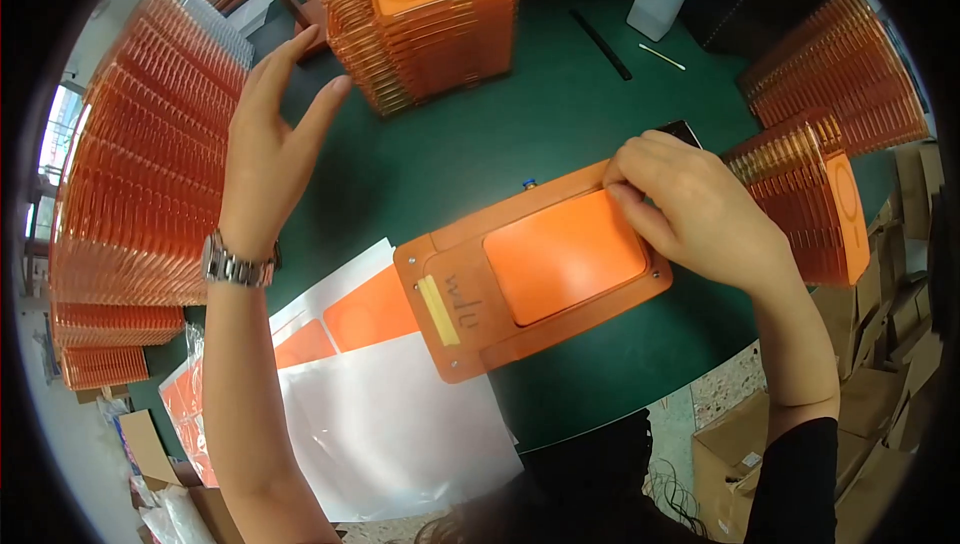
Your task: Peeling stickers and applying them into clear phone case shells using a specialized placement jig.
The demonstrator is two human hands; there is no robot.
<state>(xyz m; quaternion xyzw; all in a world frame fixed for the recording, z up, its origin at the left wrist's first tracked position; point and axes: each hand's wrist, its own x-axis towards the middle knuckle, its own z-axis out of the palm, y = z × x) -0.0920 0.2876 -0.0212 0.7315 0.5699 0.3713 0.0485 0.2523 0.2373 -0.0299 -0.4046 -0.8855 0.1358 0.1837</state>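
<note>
A flat orange rectangular panel with rounded corners [565, 259] sits in the recess of a translucent orange-brown fixture plate [500, 352] on the green table. The plate has small screws, a yellow strip and handwriting at its left end. My right hand [690, 204] bends over the panel's upper right corner, fingers curled together and thumb against the edge. What its fingertips grip, if anything, is hidden. My left hand [275, 149] is raised above the table, fingers and thumb apart, holding nothing. It is nearest to a stack of clear-edged orange cases [450, 39].
Tall rows of orange cases [140, 194] line the left, with more stacks [790, 189] at the right. A white bottle [660, 2], a black strip [602, 44] and a cotton swab [662, 56] lie far back. White sheets [390, 434] and orange film pieces [372, 314] lie left of the plate.
</note>
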